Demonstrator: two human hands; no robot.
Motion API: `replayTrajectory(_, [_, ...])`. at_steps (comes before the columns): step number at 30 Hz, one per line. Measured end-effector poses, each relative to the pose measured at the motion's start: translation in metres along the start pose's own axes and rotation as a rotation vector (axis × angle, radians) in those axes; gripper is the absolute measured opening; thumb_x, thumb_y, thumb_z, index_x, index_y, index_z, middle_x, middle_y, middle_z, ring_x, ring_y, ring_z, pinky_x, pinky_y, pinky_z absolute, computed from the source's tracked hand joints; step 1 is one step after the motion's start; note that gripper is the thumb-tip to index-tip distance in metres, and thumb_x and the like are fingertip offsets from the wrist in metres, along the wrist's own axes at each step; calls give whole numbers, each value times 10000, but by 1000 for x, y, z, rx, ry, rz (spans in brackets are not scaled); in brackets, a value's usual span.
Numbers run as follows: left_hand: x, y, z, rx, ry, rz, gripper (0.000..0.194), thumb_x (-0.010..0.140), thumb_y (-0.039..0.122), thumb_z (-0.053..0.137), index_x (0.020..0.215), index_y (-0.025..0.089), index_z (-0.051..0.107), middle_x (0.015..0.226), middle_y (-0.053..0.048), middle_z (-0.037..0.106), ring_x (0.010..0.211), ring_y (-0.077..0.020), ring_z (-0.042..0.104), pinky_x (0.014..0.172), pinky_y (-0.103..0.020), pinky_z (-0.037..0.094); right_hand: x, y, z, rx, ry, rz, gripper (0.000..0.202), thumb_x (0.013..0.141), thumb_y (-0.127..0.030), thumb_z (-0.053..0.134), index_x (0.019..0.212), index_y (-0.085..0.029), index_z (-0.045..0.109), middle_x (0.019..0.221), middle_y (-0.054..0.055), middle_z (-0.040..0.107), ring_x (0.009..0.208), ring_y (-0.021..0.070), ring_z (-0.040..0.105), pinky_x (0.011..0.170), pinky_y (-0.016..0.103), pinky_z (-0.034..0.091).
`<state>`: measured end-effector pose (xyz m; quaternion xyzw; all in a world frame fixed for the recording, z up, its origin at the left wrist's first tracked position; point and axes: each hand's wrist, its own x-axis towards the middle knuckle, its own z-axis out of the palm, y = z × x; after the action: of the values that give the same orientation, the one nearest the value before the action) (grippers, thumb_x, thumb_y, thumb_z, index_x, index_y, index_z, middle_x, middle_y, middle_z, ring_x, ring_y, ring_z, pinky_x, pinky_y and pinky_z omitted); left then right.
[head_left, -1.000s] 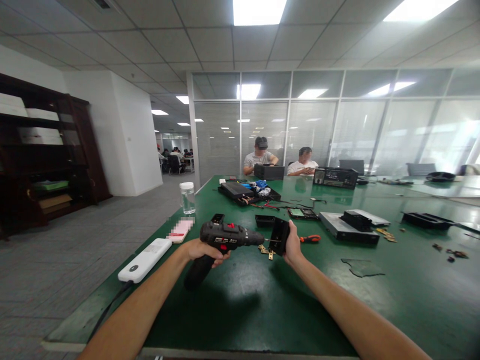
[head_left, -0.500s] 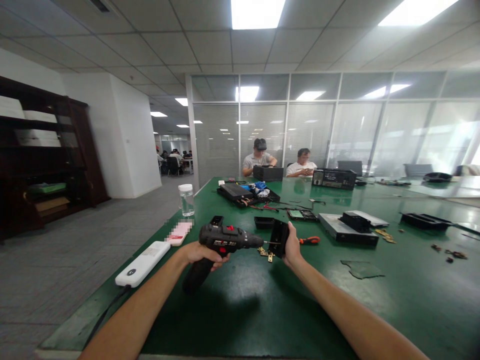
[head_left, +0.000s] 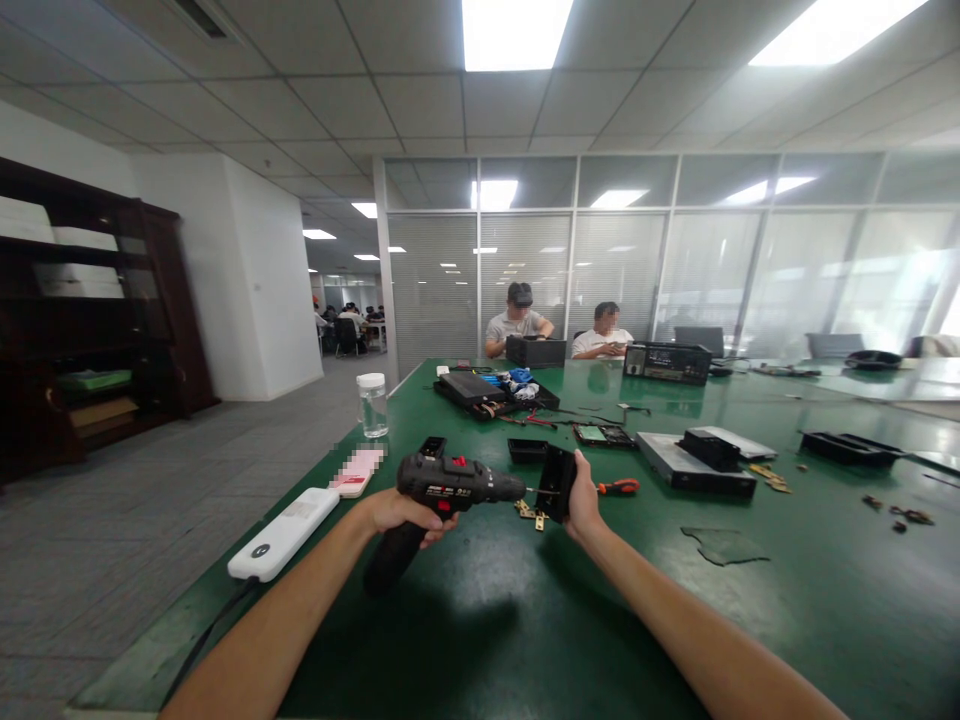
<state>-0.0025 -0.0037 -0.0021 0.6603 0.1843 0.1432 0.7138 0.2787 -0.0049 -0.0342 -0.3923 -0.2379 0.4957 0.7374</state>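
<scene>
My left hand (head_left: 416, 515) is wrapped round the grip of a black cordless drill (head_left: 450, 480) with red switches. The drill lies level in the air, its thin bit pointing right. In my right hand (head_left: 583, 502) is a small open black plastic box (head_left: 555, 482), tipped on its side with its hollow facing the drill. The bit's tip reaches into that hollow; what it touches there is too small to tell. Below them, small brass-coloured pieces (head_left: 536, 515) lie on the green table (head_left: 510, 620). An orange-handled screwdriver (head_left: 619, 487) rests just right of my right hand.
A white power strip (head_left: 285, 535), a phone (head_left: 360, 470) and a lidded clear jar (head_left: 372, 405) line the left edge. Behind are a black tray (head_left: 529, 450), a circuit board (head_left: 604, 433) and a metal drive (head_left: 697, 460). Broken glass (head_left: 724, 545) lies right. Two people sit across.
The whole view has shifted slightly downward in the frame. Both hands keep their grip, with the drill and black box in nearly the same position.
</scene>
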Motion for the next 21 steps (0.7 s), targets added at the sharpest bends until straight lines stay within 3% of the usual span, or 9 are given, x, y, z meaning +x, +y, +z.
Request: replayTrajectory(21, [1, 0, -1, -14, 12, -21, 371, 591, 225, 671, 920, 102, 552, 757, -29, 476, 594, -99, 440, 512, -216, 371, 5, 4, -4, 5, -11, -9, 445, 628, -606, 516, 741, -179, 569, 524, -17, 545, 448, 156, 524, 394, 269, 418])
